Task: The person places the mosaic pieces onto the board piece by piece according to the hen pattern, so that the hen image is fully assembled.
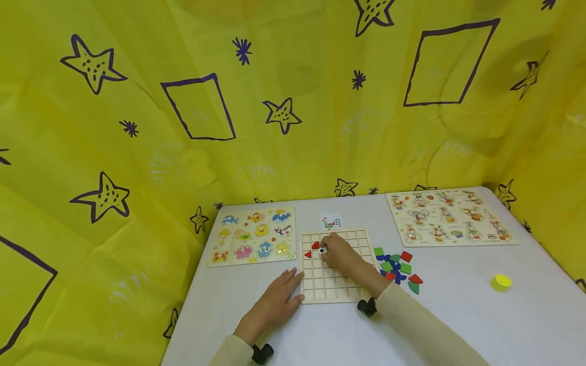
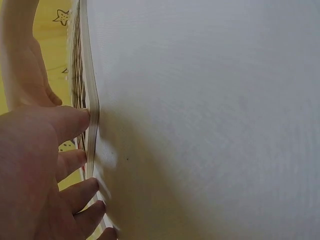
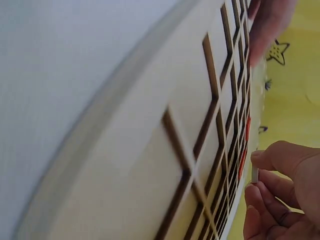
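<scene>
A wooden grid board (image 1: 325, 293) lies on the white table. My right hand (image 1: 341, 254) is over its upper middle and pinches a small white tile with a black dot (image 1: 322, 250). From the right wrist view, the tile (image 3: 255, 174) shows edge-on between thumb and fingers. Just left of that hand, a red quarter-round piece (image 1: 316, 245) and a red triangle (image 1: 308, 254) sit in grid cells. My left hand (image 1: 276, 297) touches the board's left edge with extended fingers, its fingertips (image 2: 82, 116) against the rim in the left wrist view.
Right of the board lie loose pieces, among them a green square (image 1: 405, 268) and a red square (image 1: 406, 256). A small pattern card (image 1: 331, 221) is behind it. Animal puzzles stand left (image 1: 249, 236) and back right (image 1: 450, 218). A yellow cylinder (image 1: 501, 282) is far right.
</scene>
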The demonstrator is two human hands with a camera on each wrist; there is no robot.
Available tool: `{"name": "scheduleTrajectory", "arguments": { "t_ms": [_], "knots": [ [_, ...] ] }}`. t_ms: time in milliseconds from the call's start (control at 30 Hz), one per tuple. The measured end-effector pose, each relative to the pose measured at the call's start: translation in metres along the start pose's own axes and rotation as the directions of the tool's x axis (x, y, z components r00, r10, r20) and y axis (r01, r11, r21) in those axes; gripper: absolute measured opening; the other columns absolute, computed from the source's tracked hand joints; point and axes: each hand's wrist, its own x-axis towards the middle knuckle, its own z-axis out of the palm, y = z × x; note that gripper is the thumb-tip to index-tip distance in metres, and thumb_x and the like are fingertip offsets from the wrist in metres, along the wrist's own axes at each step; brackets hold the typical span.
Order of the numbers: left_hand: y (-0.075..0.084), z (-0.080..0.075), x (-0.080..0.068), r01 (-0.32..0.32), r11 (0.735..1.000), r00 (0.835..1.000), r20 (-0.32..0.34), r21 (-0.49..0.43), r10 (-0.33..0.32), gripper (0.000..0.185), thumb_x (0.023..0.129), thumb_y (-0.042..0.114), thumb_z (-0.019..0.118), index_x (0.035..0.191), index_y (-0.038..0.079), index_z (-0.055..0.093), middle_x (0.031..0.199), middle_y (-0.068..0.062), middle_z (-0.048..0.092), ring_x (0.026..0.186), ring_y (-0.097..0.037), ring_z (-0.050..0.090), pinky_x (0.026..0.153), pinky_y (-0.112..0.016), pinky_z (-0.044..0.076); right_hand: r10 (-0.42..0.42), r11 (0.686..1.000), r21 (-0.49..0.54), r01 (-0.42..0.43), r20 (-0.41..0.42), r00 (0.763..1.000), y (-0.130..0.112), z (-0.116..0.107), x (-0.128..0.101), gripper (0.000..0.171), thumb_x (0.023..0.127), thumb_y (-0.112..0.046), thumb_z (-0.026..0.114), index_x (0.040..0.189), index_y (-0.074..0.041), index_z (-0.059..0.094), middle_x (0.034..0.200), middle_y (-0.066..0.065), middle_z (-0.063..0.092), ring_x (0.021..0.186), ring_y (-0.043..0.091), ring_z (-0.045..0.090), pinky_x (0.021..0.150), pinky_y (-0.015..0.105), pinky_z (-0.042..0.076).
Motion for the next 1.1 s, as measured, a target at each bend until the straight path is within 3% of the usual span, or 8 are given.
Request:
{"name": "scheduleTrajectory", "arguments": {
  "t_ms": [200, 333, 500, 1100],
  "knots": [
    [0.001, 0.0, -0.001, -0.008, 1.0, 1.0, -0.003, 0.002, 0.008, 0.061, 0.107, 0.037, 0.058, 0.163, 0.019, 0.042, 0.172, -0.007, 0.035, 0.159, -0.035, 0.031, 0.127, -0.056, 0.032, -0.01, 0.998, -0.063, 0.01, -0.01, 1.0, -0.009, 0.014, 0.004, 0.025, 0.093, -0.005, 0.078, 0.116, 0.0, 0.068, 0.102, 0.008, 0.061, 0.085, 0.019, 0.06, 0.08, 0.036, 0.058],
    [0.002, -0.001, -0.001, -0.003, 1.0, 1.0, -0.005, -0.002, 0.003, 0.062, 0.107, 0.036, 0.058, 0.163, 0.018, 0.042, 0.172, -0.007, 0.034, 0.159, -0.034, 0.031, 0.127, -0.056, 0.031, -0.014, 0.998, -0.06, 0.012, -0.028, 1.0, -0.011, 0.016, 0.004, 0.016, 0.091, -0.002, 0.079, 0.104, -0.003, 0.069, 0.096, 0.007, 0.06, 0.08, 0.018, 0.058, 0.076, 0.037, 0.057],
    [0.002, -0.001, 0.0, -0.001, 1.0, 1.0, -0.008, -0.002, 0.001, 0.062, 0.107, 0.036, 0.059, 0.163, 0.018, 0.042, 0.172, -0.007, 0.035, 0.159, -0.034, 0.031, 0.127, -0.056, 0.032, -0.022, 0.998, -0.064, 0.021, -0.028, 0.999, -0.011, 0.017, 0.004, 0.012, 0.091, -0.002, 0.078, 0.096, -0.005, 0.068, 0.093, 0.006, 0.058, 0.078, 0.018, 0.055, 0.075, 0.036, 0.055],
    [0.004, -0.003, -0.001, -0.002, 1.0, 1.0, -0.006, -0.005, 0.002, 0.061, 0.107, 0.034, 0.06, 0.163, 0.017, 0.042, 0.171, -0.008, 0.035, 0.159, -0.034, 0.031, 0.127, -0.056, 0.032, -0.102, 0.99, -0.106, 0.096, -0.051, 0.994, -0.009, 0.022, 0.005, 0.008, 0.093, -0.004, 0.078, 0.093, -0.006, 0.07, 0.09, 0.002, 0.059, 0.083, 0.019, 0.057, 0.078, 0.04, 0.055]
  ]
}}
